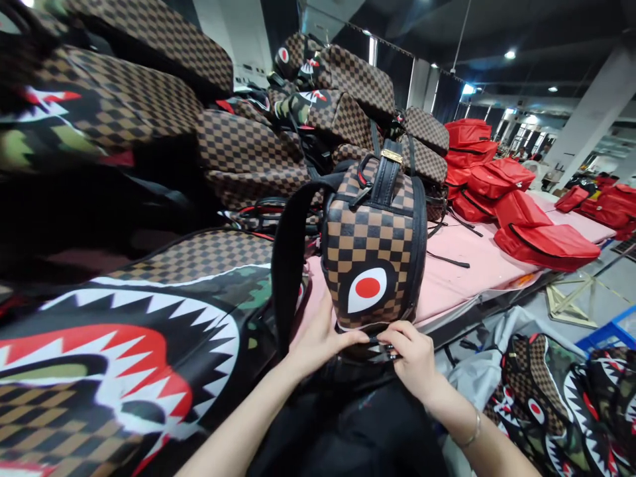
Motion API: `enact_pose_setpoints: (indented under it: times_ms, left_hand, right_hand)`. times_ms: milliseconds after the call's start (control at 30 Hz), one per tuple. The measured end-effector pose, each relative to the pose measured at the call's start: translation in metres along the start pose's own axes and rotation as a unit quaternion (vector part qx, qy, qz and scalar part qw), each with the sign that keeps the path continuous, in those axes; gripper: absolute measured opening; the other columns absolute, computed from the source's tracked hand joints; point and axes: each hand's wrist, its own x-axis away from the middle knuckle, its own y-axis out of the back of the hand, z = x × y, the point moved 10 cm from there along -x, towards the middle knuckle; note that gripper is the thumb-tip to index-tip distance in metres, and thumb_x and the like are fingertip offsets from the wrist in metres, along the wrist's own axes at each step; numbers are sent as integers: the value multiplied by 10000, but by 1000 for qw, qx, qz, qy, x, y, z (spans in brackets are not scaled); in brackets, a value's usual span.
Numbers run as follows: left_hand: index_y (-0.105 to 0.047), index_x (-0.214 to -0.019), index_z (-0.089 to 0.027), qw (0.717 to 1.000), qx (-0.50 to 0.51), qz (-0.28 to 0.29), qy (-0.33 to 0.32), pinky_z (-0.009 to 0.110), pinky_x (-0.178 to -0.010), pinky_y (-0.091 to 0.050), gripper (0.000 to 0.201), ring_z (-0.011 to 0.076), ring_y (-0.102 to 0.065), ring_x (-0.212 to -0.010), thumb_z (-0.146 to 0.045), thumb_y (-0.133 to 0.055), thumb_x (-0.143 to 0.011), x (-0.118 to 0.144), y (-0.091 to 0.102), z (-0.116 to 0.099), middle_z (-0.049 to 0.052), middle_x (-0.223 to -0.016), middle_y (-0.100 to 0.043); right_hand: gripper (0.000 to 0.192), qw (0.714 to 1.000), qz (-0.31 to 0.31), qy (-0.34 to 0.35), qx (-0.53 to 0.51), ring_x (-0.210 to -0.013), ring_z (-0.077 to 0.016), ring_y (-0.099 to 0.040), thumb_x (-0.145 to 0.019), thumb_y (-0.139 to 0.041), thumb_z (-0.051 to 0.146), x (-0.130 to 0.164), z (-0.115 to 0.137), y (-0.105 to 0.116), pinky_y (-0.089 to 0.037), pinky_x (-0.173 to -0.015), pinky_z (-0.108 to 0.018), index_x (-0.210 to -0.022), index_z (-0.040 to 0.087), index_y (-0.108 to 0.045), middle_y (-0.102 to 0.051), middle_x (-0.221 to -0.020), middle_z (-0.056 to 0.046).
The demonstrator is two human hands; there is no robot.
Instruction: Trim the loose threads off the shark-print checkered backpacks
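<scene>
A brown-and-black checkered backpack (368, 245) stands upright before me, with a red-and-white eye print low on its near face. Its top handle (388, 179) has a gold-coloured fitting, and a wide black strap (291, 258) hangs at its left. My left hand (322, 339) grips the lower left edge, thumb pressed along the bottom and fingers partly hidden behind the bag. Closed at the lower right edge, my right hand (411, 354) pinches a small dark, shiny metal piece (390, 351), whose kind I cannot make out. Both hands nearly meet there.
A large shark-mouth backpack (209, 331) lies at left. Checkered backpacks (253, 152) are piled behind. Red bags (546, 245) sit farther right on the pink table (462, 285). More patterned bags (536, 391) lie low at right, near a blue crate (609, 331).
</scene>
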Motion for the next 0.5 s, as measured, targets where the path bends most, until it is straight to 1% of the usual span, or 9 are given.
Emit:
enact_pose_setpoints:
  times_ms: [33, 67, 100, 133, 233, 300, 400, 500]
  left_hand:
    - [-285, -1326, -174, 999, 36, 28, 11, 446, -906, -465, 871, 302, -516, -1119, -547, -659, -634, -6, -10, 7, 143, -1279, -490]
    - [-318, -1301, -166, 996, 71, 42, 27, 439, -899, -469, 801, 291, -537, -1092, -511, -653, -661, -11, -16, 14, 135, -1248, -515]
    - [-348, -1275, -158, 994, 90, 42, 47, 432, -895, -471, 758, 286, -548, -1074, -489, -655, -667, -15, -19, 21, 130, -1227, -530]
    - [-382, -1246, -153, 994, 89, 26, 64, 425, -885, -476, 735, 284, -559, -1055, -482, -668, -654, -18, -17, 27, 124, -1201, -546]
    - [-476, -1151, -167, 995, 38, -20, 93, 413, -849, -487, 693, 286, -583, -1004, -491, -708, -584, -20, -11, 32, 98, -1124, -593]
    - [-522, -1087, -176, 992, -6, -45, 122, 406, -819, -492, 657, 289, -596, -968, -500, -719, -550, -20, -7, 33, 86, -1062, -624]
    - [-564, -989, -200, 981, -40, -61, 182, 368, -746, -498, 538, 284, -608, -932, -484, -710, -556, -20, -6, 37, 58, -966, -657]
    - [-563, -958, -231, 969, -59, -63, 232, 341, -689, -486, 476, 277, -617, -898, -463, -702, -566, -22, -8, 37, 27, -894, -670]
  right_hand:
    - [265, 1000, 3, 4, -6, -825, -113, -611, -822, -429, 76, -1, 1, -1, -475, -675, -170, -927, 195, -641, -640, -911, -34]
    - [250, 1000, 7, 4, -7, -846, -116, -610, -831, -436, 89, -2, 1, -2, -475, -685, -172, -942, 193, -634, -644, -927, -35]
    - [243, 1000, 11, -2, -3, -849, -118, -610, -834, -442, 94, -3, 0, -4, -474, -691, -175, -952, 193, -629, -645, -930, -34]
    - [246, 1000, 13, -13, 7, -834, -120, -611, -828, -447, 90, -3, -1, -5, -473, -688, -178, -962, 194, -626, -645, -922, -33]
    - [319, 997, 13, -50, 59, -735, -117, -602, -781, -450, 43, -3, -6, -11, -462, -631, -183, -989, 203, -631, -626, -846, -27]
    - [372, 995, -1, -66, 78, -687, -110, -587, -747, -436, 11, -2, -9, -13, -443, -590, -177, -976, 214, -648, -604, -797, -20]
    - [384, 996, -32, -67, 49, -637, -96, -562, -721, -414, -10, -2, -11, -12, -418, -558, -168, -886, 217, -677, -573, -729, -9]
    - [358, 998, -39, -42, 18, -613, -95, -544, -718, -412, -1, -2, -7, -10, -404, -535, -173, -843, 196, -684, -554, -698, -12]
